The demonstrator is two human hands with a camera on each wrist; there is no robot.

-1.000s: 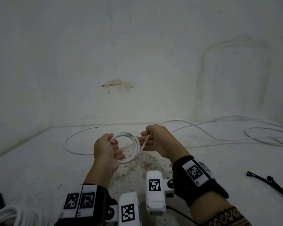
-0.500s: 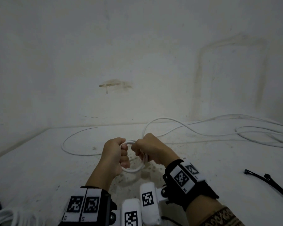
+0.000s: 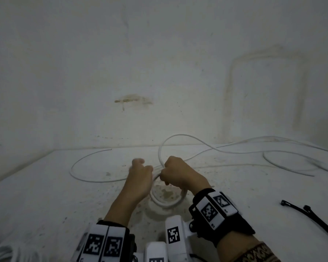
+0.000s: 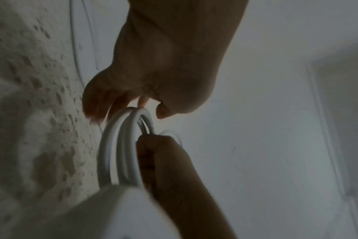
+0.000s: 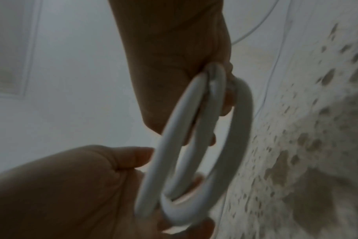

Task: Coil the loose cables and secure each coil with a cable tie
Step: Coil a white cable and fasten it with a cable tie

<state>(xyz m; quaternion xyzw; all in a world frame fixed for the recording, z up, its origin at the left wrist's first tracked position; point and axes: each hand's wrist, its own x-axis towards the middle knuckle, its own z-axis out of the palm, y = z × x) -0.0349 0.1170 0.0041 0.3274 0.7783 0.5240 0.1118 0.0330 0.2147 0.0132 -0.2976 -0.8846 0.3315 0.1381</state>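
I see my left hand point(image 3: 140, 178) and right hand point(image 3: 180, 174) low in the centre of the head view, both with fingers curled round a small white coil point(image 3: 167, 203) held just above the speckled white table point(image 3: 45, 195). The loose cable point(image 3: 225, 150) trails toward the right edge. Two black cable ties point(image 3: 314, 218) lie at lower right, well apart. Another white coil point(image 3: 2, 252) sits at the bottom left corner.

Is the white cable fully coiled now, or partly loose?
Partly loose. Both the left hand and right hand hold a small coil, but much white cable lies spread on the table.
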